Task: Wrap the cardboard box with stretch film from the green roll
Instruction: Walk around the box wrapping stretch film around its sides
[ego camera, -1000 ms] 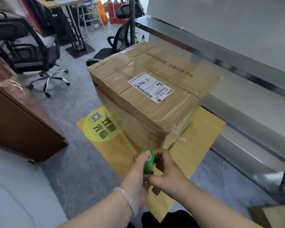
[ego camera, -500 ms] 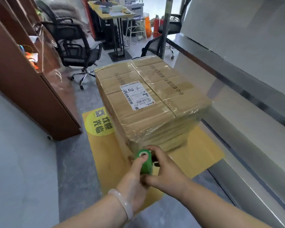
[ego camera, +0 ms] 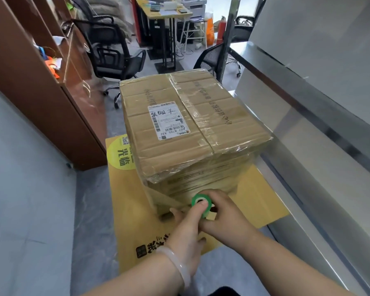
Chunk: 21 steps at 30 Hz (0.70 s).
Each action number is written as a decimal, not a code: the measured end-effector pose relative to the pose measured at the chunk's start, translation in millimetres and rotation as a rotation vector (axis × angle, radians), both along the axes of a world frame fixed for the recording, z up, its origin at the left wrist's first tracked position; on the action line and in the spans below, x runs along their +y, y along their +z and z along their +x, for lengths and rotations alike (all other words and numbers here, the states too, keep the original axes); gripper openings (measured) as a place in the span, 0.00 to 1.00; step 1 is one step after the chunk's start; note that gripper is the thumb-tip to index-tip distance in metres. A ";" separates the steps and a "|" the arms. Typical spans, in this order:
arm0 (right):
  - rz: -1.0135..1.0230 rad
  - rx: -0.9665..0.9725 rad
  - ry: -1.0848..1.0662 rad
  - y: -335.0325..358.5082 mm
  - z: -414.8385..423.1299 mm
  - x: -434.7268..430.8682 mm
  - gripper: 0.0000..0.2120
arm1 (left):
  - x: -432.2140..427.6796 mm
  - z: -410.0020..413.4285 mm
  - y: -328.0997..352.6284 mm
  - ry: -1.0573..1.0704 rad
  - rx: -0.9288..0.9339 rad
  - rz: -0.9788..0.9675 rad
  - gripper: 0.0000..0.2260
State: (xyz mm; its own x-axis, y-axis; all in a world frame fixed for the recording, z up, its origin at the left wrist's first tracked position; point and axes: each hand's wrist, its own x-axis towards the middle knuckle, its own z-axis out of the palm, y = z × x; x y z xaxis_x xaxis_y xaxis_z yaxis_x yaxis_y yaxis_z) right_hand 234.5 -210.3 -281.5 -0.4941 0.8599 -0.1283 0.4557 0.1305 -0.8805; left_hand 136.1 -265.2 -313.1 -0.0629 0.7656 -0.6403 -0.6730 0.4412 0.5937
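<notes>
A large cardboard box [ego camera: 192, 129] with a white shipping label stands on a yellow floor mat [ego camera: 132, 212], its sides covered in clear stretch film. The green roll [ego camera: 200, 203] is held upright against the box's near lower side. My left hand [ego camera: 188, 229] has a finger pushed into the top of the roll's core. My right hand [ego camera: 224, 212] grips the roll from the right. A strip of film runs from the roll leftward along the box's near face.
A brown wooden cabinet [ego camera: 41, 99] stands to the left. A grey and metal counter [ego camera: 308, 116] runs along the right, close to the box. Black office chairs [ego camera: 109, 54] and a desk [ego camera: 165, 16] stand behind the box.
My view has swung around the box toward its right near face. Both hands carried the green roll along the lower side of the box, drawing film with it.
</notes>
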 end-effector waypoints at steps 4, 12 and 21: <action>-0.127 0.034 0.040 1.4 4.4 9.2 0.17 | 2.7 6.6 5.4 0.042 0.036 0.001 0.57; -0.076 -0.092 0.393 -2.9 39.0 62.7 0.25 | 31.8 41.5 5.3 0.387 0.007 -0.032 0.50; -0.079 -0.164 0.711 1.2 70.3 121.1 0.27 | 79.7 107.6 14.9 0.835 0.083 0.018 0.69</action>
